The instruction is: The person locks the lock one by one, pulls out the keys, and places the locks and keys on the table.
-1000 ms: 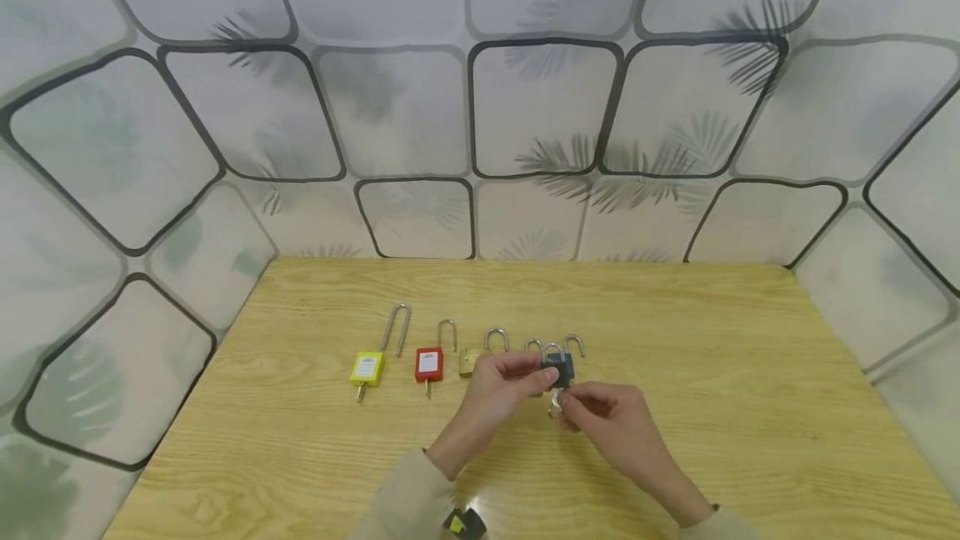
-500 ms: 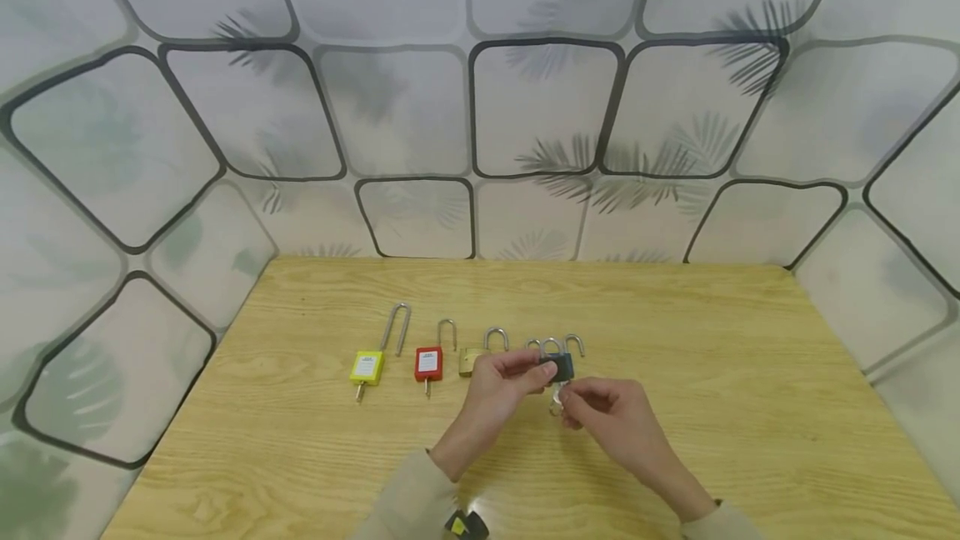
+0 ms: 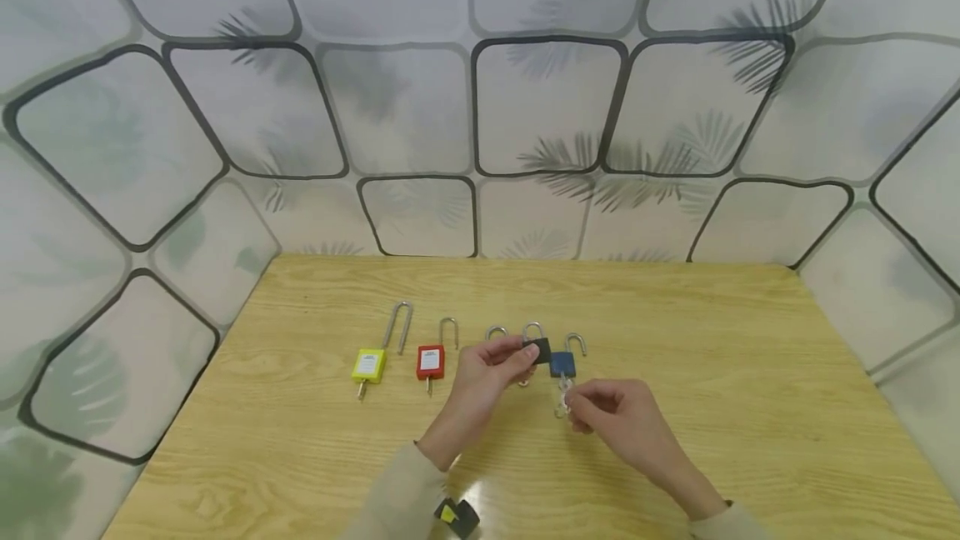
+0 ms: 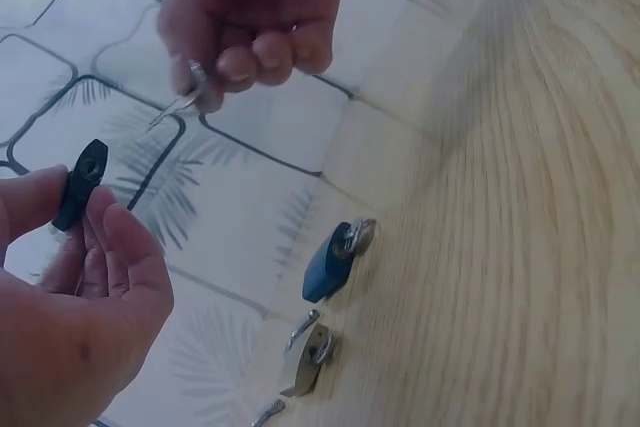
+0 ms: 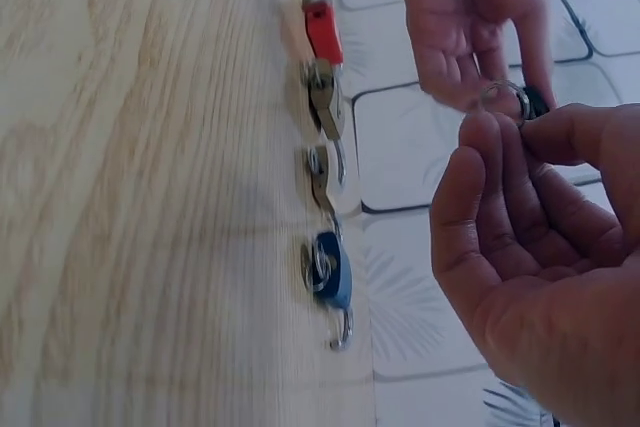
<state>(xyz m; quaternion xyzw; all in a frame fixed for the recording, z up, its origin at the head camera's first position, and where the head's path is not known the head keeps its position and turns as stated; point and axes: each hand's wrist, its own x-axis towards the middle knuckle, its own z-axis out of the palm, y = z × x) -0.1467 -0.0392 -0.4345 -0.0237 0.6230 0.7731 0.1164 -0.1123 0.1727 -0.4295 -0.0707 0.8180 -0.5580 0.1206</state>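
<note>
My left hand pinches a small black padlock between thumb and fingers, its keyhole end facing my other hand. To the right, my right hand pinches a silver key with a ring on it. The left wrist view shows a gap between key and padlock. Behind the hands lies a blue padlock, shackle raised, with its own keys in it. Beside it lies a brass padlock, hidden in the head view by the left hand and black padlock.
Leftward in the row are another brass padlock, a red padlock and a yellow padlock with a long shackle. All rest on the wooden table. A black object with a yellow patch shows by the left sleeve.
My left hand has moved left and slightly away with the black padlock, parting from the key in my right hand. The blue padlock has come into full view; the right hand has barely moved.
</note>
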